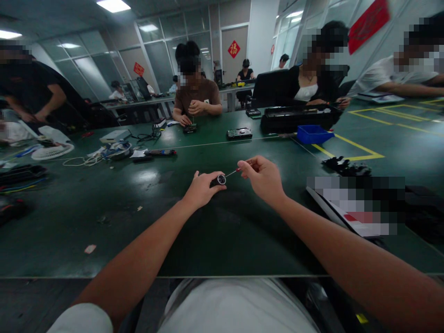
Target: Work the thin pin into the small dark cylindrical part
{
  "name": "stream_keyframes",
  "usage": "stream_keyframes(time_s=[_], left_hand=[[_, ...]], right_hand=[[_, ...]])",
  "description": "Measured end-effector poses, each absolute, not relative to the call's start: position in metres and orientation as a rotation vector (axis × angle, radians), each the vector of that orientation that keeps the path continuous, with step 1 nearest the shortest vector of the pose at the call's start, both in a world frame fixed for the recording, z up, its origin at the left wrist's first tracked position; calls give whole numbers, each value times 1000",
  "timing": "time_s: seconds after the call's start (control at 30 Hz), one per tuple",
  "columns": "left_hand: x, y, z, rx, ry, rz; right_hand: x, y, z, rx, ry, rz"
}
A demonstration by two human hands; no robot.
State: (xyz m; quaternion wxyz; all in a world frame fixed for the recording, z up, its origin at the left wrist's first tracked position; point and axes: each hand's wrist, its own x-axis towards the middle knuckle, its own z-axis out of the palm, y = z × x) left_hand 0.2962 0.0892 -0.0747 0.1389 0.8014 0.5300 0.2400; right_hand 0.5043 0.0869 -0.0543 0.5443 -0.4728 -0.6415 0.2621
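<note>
My left hand (pixel 204 188) is closed round a small black cylindrical part (pixel 221 179) with a bright ring at its open end, which faces me and to the right. Between the fingers of my right hand (pixel 262 178) is a screwdriver (pixel 238 169) with a red handle and a thin metal shaft. The shaft points left, and its tip is at or just beside the ringed end; I cannot tell whether it touches inside. Both hands are low over the green table (pixel 222 231). The rest of the black part is hidden by my left fingers.
A blue tray (pixel 314 134) and a long black housing (pixel 300 119) lie ahead to the right. A circuit board (pixel 239 133) is straight ahead. Black parts (pixel 347 166) and a booklet (pixel 342 208) are at right; cables (pixel 114 150) and a white fan (pixel 52 145) at left. Co-workers sit opposite.
</note>
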Motion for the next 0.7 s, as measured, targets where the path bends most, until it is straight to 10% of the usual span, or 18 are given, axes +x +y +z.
stream_keyframes(time_s=[0.7], left_hand=[[296, 91, -74, 2242, 1503, 815]], right_hand=[[499, 72, -47, -1100, -1901, 218]])
